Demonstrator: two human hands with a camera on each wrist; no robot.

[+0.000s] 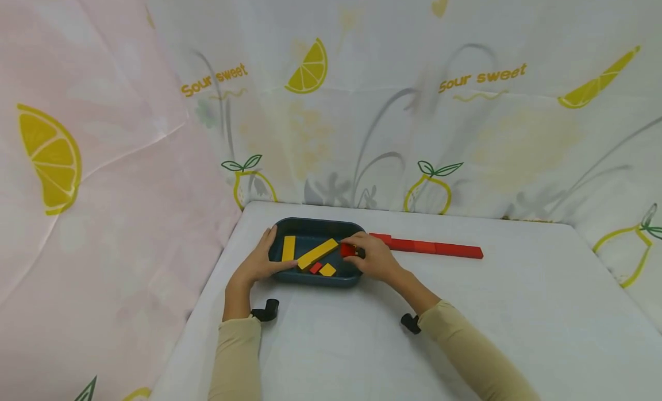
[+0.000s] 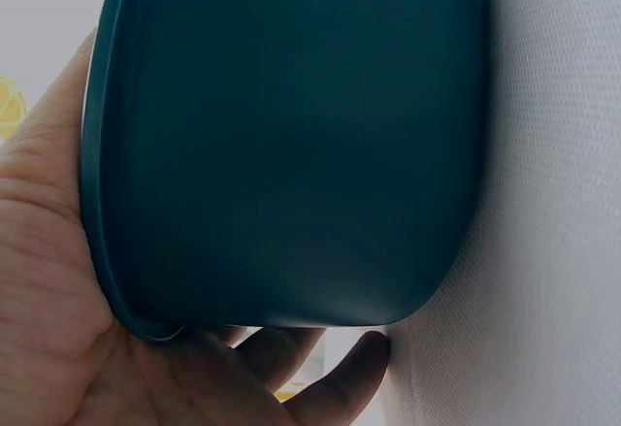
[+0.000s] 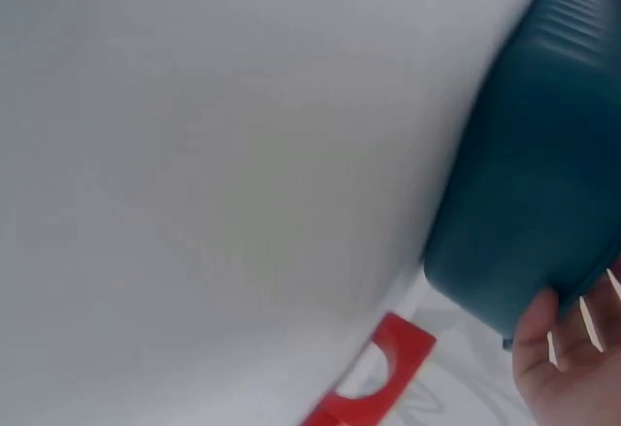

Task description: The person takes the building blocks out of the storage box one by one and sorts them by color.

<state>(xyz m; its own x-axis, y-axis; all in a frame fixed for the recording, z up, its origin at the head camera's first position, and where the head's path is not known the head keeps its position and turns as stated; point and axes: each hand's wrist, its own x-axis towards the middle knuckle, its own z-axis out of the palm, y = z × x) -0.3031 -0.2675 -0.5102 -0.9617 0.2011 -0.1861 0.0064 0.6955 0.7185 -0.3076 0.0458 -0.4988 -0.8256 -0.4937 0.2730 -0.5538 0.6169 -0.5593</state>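
Observation:
A dark teal tray point(image 1: 316, 280) stands on the white table. My left hand point(image 1: 260, 262) grips its left end, the thumb along the near rim; in the left wrist view the fingers bend round the tray's outer wall point(image 2: 291, 154). At the opposite end, my right hand point(image 1: 376, 257) reaches over the rim and pinches a red block point(image 1: 348, 250), partly hidden by the fingers. Inside the tray lie a long yellow block point(image 1: 318, 253), another yellow block point(image 1: 288, 249), a small yellow block point(image 1: 327, 269) and a small red block point(image 1: 315, 268).
A row of red blocks point(image 1: 424, 247) extends rightward from behind my right hand. In the right wrist view, one red block point(image 3: 408, 348) has an arched cutout. A lemon-printed cloth point(image 1: 357, 131) hangs behind the table.

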